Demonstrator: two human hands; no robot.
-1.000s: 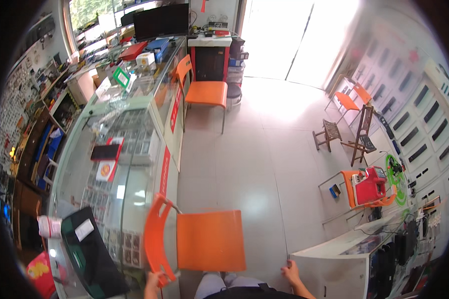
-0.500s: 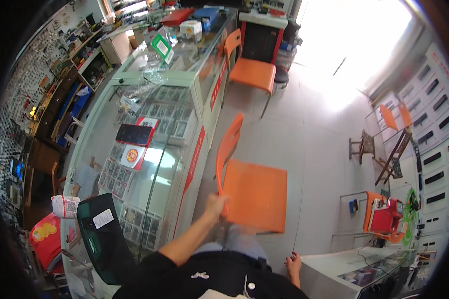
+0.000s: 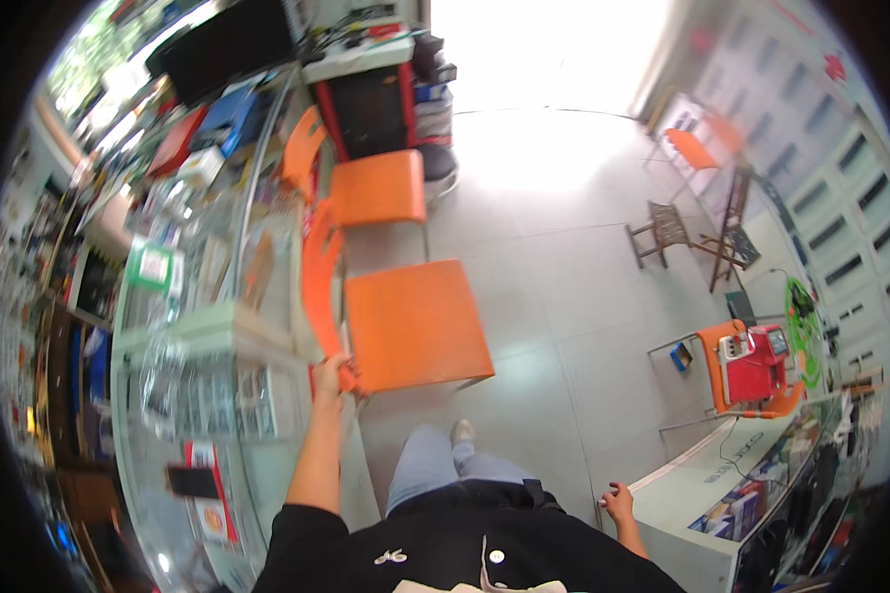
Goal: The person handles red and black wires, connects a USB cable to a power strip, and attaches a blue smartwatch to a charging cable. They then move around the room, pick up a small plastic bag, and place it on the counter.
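An orange chair (image 3: 417, 324) stands beside the glass display counter, its backrest on the counter side. My left hand (image 3: 332, 380) is closed round the near edge of that backrest, with the arm stretched forward. My right hand (image 3: 618, 504) hangs at my side with fingers loosely bent and apart, holding nothing. It is close to the corner of a low white display case (image 3: 667, 509). Just beyond the held chair is a second orange chair (image 3: 378, 188), partly overlapped by the first one's backrest.
Along my left runs the glass counter (image 3: 237, 331), with a phone (image 3: 194, 482) and a green sign (image 3: 153, 265) on it. A black stool (image 3: 435, 166) stands beyond the chairs. At right are a wooden folding chair (image 3: 727, 232) and an orange chair carrying a red machine (image 3: 754, 366).
I have moved forward along the counter with the held chair, bringing it close to the second orange chair. My left hand keeps its grip; my right hand still hangs at my side.
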